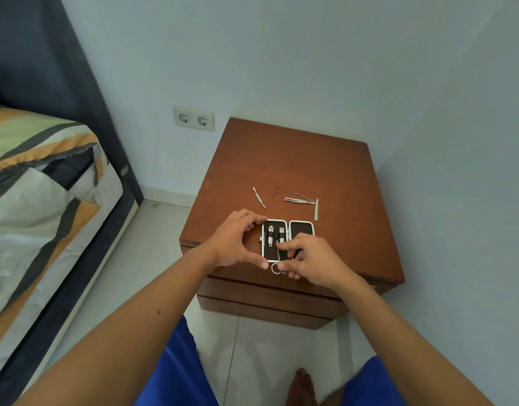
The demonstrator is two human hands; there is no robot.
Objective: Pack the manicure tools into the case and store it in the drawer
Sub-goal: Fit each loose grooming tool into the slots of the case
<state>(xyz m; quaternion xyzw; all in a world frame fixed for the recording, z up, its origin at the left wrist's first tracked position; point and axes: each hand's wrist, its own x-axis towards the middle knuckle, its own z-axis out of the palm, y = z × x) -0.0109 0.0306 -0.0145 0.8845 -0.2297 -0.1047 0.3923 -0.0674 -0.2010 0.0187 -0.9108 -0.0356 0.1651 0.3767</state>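
A: Two hands work at the nightstand's [311, 159] near edge. State each.

B: Right hand [312, 260] pinches small scissors [278, 260]; ring handles point toward the person, blades point away into the open case [287, 240]. Left hand [233, 244] spans wide, thumb and forefinger bracing the case's left half.

A: Case contents?

B: Left half holds two nail clippers [275, 234] under an elastic strap. Right half appears empty. No legible markings.

A: Farther items?

B: A cuticle pusher [258, 197] lies diagonally; tweezers [300, 199] and a nail file [316, 210] lie beyond the case, touching.
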